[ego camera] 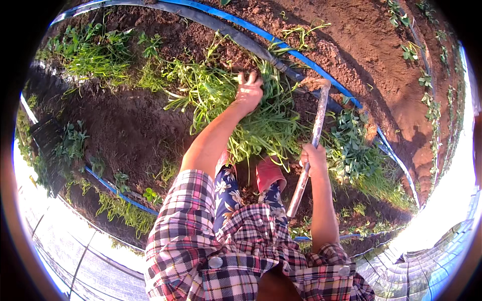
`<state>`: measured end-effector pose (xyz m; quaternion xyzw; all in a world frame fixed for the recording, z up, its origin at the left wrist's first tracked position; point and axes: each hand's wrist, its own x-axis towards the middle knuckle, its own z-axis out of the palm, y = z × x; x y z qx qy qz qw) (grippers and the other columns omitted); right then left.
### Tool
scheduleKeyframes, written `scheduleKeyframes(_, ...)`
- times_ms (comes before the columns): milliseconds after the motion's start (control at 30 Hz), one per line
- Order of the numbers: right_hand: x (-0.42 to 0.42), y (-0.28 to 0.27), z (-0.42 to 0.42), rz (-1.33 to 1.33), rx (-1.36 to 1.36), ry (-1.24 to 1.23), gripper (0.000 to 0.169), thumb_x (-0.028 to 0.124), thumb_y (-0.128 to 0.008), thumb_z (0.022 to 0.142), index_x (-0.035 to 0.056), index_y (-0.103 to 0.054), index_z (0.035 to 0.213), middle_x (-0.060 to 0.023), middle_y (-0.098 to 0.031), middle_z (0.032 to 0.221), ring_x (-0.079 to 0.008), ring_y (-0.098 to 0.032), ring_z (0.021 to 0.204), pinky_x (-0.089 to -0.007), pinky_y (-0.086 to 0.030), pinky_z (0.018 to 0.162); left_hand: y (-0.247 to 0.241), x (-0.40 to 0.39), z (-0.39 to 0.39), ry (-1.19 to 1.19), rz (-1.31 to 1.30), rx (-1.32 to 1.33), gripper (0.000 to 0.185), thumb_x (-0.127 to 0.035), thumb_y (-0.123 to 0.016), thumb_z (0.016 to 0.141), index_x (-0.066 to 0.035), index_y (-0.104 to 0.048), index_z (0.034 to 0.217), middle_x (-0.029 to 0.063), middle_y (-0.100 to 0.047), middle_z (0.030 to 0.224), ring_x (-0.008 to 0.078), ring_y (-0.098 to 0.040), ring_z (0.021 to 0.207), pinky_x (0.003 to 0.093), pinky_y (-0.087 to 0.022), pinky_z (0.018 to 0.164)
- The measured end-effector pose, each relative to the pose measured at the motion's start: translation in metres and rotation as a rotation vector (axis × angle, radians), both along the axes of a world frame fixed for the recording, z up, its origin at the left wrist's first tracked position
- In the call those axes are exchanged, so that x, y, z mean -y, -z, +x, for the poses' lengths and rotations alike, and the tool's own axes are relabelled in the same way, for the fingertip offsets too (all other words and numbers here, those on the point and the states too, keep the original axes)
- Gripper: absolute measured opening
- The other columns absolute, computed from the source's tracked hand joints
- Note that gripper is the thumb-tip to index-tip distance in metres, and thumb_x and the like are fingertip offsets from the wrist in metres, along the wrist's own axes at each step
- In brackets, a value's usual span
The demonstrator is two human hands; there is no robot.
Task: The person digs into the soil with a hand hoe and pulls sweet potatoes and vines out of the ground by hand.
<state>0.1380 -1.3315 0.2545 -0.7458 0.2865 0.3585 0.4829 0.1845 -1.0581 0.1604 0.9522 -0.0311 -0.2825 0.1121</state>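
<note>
My right hand (314,157) grips the handle of a hand hoe (320,113). Soil covers the hoe's blade (314,83), which lies at the upper end near the hoses. Over a heap of long green grass (211,86) is my left hand (249,92), its fingers bent and slightly blurred. The palm faces down, so whether grass is caught under it is hidden. More of the heap spreads between my hands, down to my red boots (270,174).
A blue hose (241,23) and a black pipe (226,30) curve across the soil beyond the heap. Leafy plants (350,143) grow to the right, with grass and weeds (94,52) at the upper left. A black plastic crate (47,139) stands at the far left.
</note>
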Motion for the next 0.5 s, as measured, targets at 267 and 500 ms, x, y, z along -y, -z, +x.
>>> scheduleKeyframes(267, 0.017, -0.006, 0.012, 0.009, 0.079, -0.136, 0.011, 0.010, -0.057, 0.077, 0.0088, -0.046, 0.076, 0.0010, -0.044, 0.055, -0.0082, -0.041, 0.041, -0.0223, -0.035, 0.037, -0.020, -0.018, -0.028, 0.105, -0.351, -0.269, 0.064, -0.031, -0.066, 0.060, -0.018, -0.046, 0.120, 0.0110, -0.056, 0.108, 0.0331, -0.038, 0.116, 0.0536, -0.018, 0.100)
scheduleKeyframes(500, -0.051, -0.080, -0.003, -0.095, 0.018, -0.194, 0.015, 0.010, -0.058, 0.076, 0.0066, -0.052, 0.089, 0.0025, -0.049, 0.062, -0.0041, -0.042, 0.045, -0.0181, -0.033, 0.039, 0.078, -0.088, -0.158, 0.451, -0.283, 0.355, 0.042, -0.008, -0.059, 0.062, -0.016, -0.058, 0.103, 0.0063, -0.042, 0.128, 0.0251, -0.031, 0.123, 0.0412, -0.029, 0.100)
